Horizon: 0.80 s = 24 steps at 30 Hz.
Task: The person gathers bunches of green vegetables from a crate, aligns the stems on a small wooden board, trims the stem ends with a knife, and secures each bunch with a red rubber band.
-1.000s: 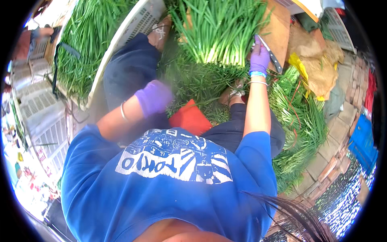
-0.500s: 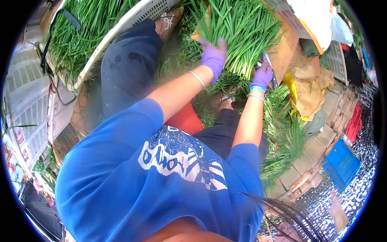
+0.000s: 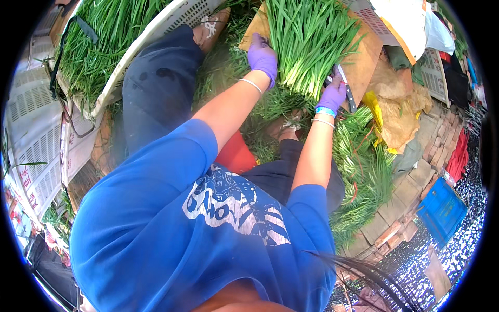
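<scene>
A thick bundle of long green leaves with pale cut ends, looking like garlic chives, lies on a brown board, pale ends toward me. At the bundle's left side is my left hand in a purple glove, its fingers partly bent but apart, with nothing seen in them. My right hand, gloved in purple too, is beside the pale ends at the lower right. Its fingers are closed around something small and dark that I cannot make out. Just right of that hand, a knife with a dark handle lies on the board's edge.
A white crate full of green leaves stands at the left by my leg. Tied bundles lie on the ground at the right. Beyond are crumpled brown paper, paving bricks and a blue plastic piece.
My left hand has moved left and a little up, off the lower part of the chives, and its spread fingers have drawn in. My right hand has shifted slightly left, toward the pale ends.
</scene>
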Available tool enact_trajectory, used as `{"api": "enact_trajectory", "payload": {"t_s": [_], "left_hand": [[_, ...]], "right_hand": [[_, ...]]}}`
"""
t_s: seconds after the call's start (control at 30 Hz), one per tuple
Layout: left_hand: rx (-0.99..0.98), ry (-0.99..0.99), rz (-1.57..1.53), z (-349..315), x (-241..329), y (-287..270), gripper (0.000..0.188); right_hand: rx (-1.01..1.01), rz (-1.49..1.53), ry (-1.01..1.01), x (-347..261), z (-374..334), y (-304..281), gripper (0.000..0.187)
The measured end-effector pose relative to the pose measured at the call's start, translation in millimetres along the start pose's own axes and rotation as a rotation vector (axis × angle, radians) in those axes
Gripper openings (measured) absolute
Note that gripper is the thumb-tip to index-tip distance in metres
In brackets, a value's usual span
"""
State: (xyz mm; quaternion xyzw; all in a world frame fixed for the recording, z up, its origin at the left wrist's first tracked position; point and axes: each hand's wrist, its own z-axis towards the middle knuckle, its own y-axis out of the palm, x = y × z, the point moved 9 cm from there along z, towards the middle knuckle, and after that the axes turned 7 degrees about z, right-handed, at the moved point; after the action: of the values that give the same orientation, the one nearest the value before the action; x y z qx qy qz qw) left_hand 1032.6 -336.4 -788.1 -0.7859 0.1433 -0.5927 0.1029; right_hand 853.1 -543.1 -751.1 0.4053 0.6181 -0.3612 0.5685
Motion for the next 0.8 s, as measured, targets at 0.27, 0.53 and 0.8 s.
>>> {"api": "enact_trajectory", "payload": {"t_s": [0.27, 0.53, 0.8], "left_hand": [[-0.059, 0.114, 0.161, 11, 14, 10, 0.077], [-0.119, 0.272, 0.734, 28, 40, -10, 0.083], [0.069, 0.142, 0.783, 78, 37, -42, 0.07]], "right_hand": [[-0.082, -0.222, -0.303, -43, -12, 20, 0.036], [-0.099, -0.151, -0.272, -24, -2, 12, 0.034], [-0.115, -0.151, -0.175, -28, -9, 8, 0.036]]}}
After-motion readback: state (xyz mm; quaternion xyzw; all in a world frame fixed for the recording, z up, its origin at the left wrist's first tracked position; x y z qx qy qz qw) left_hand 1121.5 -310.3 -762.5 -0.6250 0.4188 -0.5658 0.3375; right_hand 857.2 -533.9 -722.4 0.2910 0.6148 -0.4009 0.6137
